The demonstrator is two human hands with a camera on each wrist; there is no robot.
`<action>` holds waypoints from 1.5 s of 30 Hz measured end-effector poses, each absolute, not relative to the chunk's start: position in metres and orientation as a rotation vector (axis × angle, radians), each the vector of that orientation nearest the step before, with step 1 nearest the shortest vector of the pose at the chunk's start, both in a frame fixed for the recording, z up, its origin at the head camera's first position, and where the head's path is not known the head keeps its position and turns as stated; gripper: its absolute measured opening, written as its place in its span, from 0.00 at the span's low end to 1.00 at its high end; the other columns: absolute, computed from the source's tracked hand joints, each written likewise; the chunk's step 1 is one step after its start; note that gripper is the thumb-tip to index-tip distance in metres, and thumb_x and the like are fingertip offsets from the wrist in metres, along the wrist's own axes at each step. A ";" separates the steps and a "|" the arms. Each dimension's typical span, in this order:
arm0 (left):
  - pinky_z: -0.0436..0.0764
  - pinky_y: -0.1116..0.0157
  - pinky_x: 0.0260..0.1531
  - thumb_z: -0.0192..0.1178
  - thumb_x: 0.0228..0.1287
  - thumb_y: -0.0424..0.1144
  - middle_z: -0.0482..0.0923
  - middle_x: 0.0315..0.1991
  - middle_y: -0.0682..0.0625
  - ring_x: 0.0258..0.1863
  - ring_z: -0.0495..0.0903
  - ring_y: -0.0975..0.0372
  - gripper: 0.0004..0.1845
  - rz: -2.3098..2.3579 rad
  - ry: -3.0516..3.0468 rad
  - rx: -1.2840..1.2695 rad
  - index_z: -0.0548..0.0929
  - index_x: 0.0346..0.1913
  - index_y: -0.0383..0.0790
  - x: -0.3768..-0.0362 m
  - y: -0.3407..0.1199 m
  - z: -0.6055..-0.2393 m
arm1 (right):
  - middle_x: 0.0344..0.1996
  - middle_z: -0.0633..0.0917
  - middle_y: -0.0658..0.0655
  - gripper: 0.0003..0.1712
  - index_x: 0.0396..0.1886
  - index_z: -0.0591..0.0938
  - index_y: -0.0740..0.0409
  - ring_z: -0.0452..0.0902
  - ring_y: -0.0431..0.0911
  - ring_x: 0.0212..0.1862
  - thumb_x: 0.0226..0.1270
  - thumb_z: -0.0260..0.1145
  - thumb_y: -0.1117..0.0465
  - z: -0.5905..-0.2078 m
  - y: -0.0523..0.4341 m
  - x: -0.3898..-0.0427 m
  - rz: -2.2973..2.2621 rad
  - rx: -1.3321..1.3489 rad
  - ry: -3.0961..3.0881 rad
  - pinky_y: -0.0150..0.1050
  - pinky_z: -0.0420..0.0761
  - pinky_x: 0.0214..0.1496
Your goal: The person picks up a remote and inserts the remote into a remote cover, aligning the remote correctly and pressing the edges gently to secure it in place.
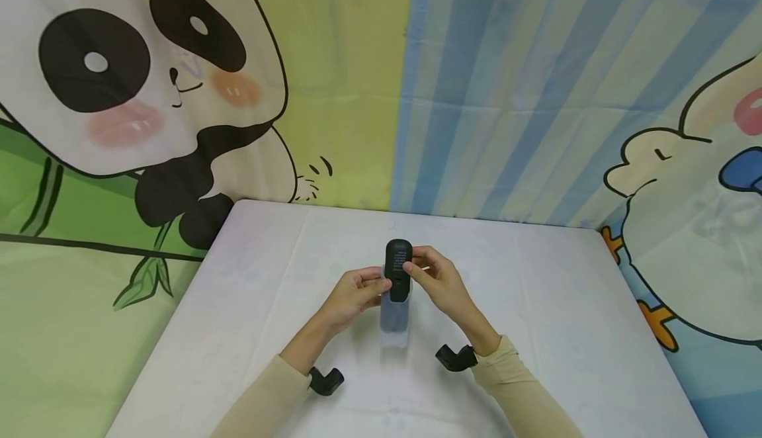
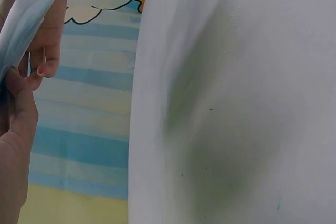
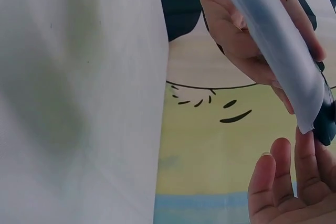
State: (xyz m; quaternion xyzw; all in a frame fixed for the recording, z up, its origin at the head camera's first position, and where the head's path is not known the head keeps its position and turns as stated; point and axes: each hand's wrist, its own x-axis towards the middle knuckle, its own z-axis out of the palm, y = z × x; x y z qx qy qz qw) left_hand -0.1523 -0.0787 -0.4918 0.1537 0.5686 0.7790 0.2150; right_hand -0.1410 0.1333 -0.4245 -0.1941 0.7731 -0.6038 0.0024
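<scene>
In the head view, a black rounded oblong device with small printed text stands upright, its lower end inside a translucent plastic sleeve. My left hand pinches the sleeve and the device's lower part from the left, thumb in front. From the right, my right hand grips the device's upper part between thumb and fingers. The right wrist view shows the sleeve slanting down to the dark device, with several fingers of the right hand extended beneath. In the left wrist view the sleeve partly covers the right hand.
A white-covered table lies under both hands. Black curved wrist mounts hang at both cuffs. Behind the table's far edge rises a printed cloth backdrop with a panda and blue stripes.
</scene>
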 end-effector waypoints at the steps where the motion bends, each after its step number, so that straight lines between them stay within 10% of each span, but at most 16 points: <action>1: 0.81 0.59 0.50 0.62 0.72 0.38 0.85 0.50 0.44 0.48 0.84 0.58 0.24 2.162 1.574 0.424 0.75 0.62 0.24 -0.152 -0.078 -0.491 | 0.41 0.82 0.65 0.14 0.56 0.79 0.69 0.77 0.54 0.44 0.74 0.61 0.70 -0.424 0.133 -0.141 -1.890 -0.603 2.425 0.35 0.79 0.43; 15: 0.79 0.61 0.54 0.62 0.72 0.39 0.82 0.55 0.42 0.55 0.82 0.54 0.21 1.998 2.035 0.551 0.78 0.63 0.34 -0.151 -0.078 -0.484 | 0.53 0.80 0.61 0.16 0.59 0.77 0.63 0.77 0.58 0.48 0.76 0.61 0.65 -0.459 0.143 -0.149 -1.925 -0.582 2.417 0.40 0.81 0.45; 24: 0.76 0.60 0.58 0.62 0.71 0.32 0.79 0.58 0.44 0.61 0.76 0.52 0.18 2.038 2.157 0.735 0.79 0.61 0.34 -0.149 -0.081 -0.482 | 0.32 0.83 0.63 0.19 0.45 0.79 0.65 0.80 0.56 0.33 0.80 0.56 0.51 -0.474 0.144 -0.144 -1.926 -0.288 2.308 0.41 0.82 0.36; 31: 0.72 0.55 0.63 0.65 0.67 0.28 0.77 0.61 0.45 0.65 0.71 0.52 0.19 1.719 2.464 1.383 0.80 0.60 0.37 -0.152 -0.080 -0.486 | 0.23 0.84 0.58 0.37 0.37 0.84 0.66 0.78 0.48 0.24 0.80 0.46 0.37 -0.479 0.149 -0.146 -1.931 -0.268 1.881 0.39 0.80 0.29; 45: 0.65 0.46 0.66 0.68 0.62 0.28 0.66 0.67 0.38 0.69 0.58 0.37 0.21 1.400 2.730 1.659 0.86 0.57 0.49 -0.157 -0.083 -0.492 | 0.28 0.84 0.49 0.17 0.37 0.85 0.57 0.74 0.39 0.29 0.79 0.56 0.52 -0.479 0.152 -0.146 -2.021 -0.178 1.794 0.32 0.73 0.34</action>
